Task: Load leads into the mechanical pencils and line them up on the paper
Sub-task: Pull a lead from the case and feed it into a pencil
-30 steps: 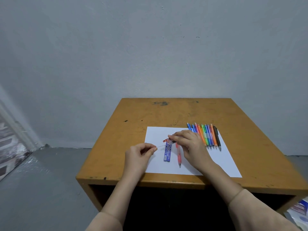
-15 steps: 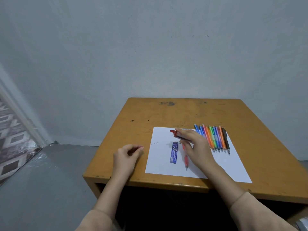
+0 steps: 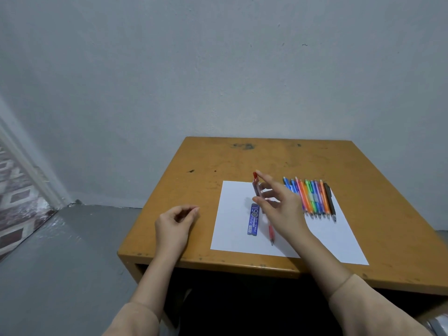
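Observation:
My right hand pinches a clear lead case with a red cap, held upright above the white paper. A blue lead case lies flat on the paper. To its right lies a red mechanical pencil, its upper part hidden under my right hand. Several coloured pencils lie side by side at the paper's far right corner. My left hand rests on the desk left of the paper, fingers loosely curled, thumb tip near the forefinger. I see nothing in it.
The paper lies on a worn yellow-brown desk set against a grey wall. The desk's near edge runs just in front of the paper. Grey floor and a patterned mat lie to the left.
My left hand drew a thin lead from the case, let it go and withdrew onto the desk. My right hand lifted the red-capped case upright above the paper.

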The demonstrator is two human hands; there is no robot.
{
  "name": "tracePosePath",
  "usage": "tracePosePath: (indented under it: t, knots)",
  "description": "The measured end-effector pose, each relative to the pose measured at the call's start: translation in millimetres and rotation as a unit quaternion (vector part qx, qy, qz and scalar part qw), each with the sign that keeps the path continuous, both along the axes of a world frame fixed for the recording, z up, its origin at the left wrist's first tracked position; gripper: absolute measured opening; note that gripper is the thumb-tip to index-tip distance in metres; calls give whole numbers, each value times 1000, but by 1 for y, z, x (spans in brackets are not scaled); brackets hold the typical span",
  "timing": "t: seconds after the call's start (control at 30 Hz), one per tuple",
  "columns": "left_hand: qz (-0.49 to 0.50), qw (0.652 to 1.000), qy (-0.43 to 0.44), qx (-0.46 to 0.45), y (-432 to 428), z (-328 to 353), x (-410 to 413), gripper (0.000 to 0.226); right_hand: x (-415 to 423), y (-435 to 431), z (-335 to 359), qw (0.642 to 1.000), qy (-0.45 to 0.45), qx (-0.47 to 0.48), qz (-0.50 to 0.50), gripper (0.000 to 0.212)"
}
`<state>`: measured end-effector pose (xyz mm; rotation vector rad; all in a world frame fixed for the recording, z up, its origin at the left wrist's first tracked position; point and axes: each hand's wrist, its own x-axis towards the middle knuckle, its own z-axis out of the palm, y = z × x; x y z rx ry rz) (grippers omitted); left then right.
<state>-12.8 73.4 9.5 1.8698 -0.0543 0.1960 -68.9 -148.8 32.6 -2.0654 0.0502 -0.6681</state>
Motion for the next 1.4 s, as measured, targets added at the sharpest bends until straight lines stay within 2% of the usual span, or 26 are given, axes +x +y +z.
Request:
tracePosePath:
  t: [0.23, 0.67, 0.93, 1.13, 1.4]
  knots:
    - [3, 1000, -1, -29, 2, -2, 1, 4, 7, 8, 11, 998, 6, 62, 15, 59]
    - [-1, 1000, -6, -18, 2, -3, 0, 5, 17, 14, 15, 995, -6, 91, 30, 47]
    - [-4, 1000, -17, -25, 2, -3, 0, 5, 27, 18, 16, 994, 21, 102, 39, 42]
    - [-3, 999, -18, -33, 2, -3, 0, 13, 39, 17, 23, 985, 98, 128, 67, 38]
    - [-1, 999, -25, -41, 2, -2, 0, 13, 48, 17, 26, 967, 214, 65, 122, 43]
